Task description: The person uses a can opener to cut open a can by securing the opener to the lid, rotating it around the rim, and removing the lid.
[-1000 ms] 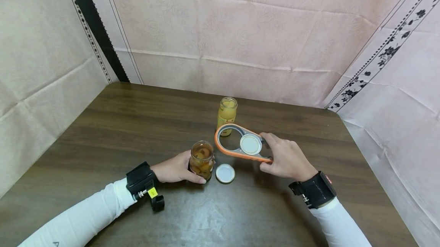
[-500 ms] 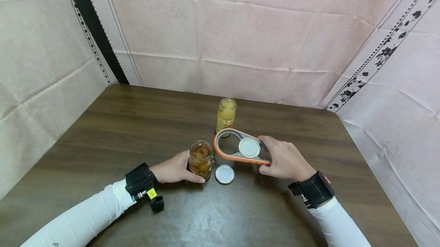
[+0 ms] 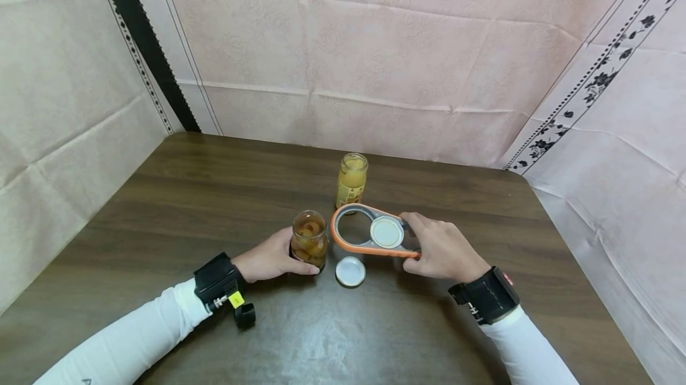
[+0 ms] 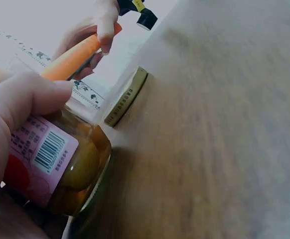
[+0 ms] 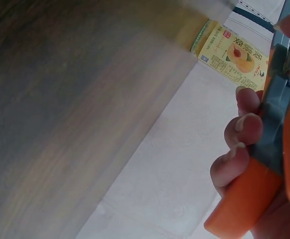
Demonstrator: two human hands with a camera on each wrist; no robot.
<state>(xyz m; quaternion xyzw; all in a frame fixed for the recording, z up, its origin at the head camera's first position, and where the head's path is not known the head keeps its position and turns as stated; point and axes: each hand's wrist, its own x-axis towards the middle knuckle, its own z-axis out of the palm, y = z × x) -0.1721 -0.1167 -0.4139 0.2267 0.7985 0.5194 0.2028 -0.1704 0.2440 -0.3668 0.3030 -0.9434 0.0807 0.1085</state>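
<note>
My left hand (image 3: pixel 276 258) grips an open glass jar (image 3: pixel 311 245) of brownish fruit pieces. Its pink barcode label (image 4: pixel 48 149) shows beside my thumb in the left wrist view. With my right hand (image 3: pixel 445 248) I hold the handles of an orange and grey jar opener (image 3: pixel 370 249), fingers curled round them in the right wrist view. A round white lid (image 3: pixel 387 232) sits between the opener's arms, behind its loop. Below the opener, another lid (image 3: pixel 351 272) lies on the table, pale inside up, just right of the held jar.
Behind the opener stands a lidless glass jar (image 3: pixel 351 180) of yellow fruit, its label (image 5: pixel 234 57) showing peaches in the right wrist view. Everything is on a brown wooden table (image 3: pixel 225 194). Patterned pale cloth (image 3: pixel 375 63) hangs along its back and sides.
The held jar has shifted slightly away from me and to the left with my left hand. The jar opener has come a little lower and left. The loose lid stays put.
</note>
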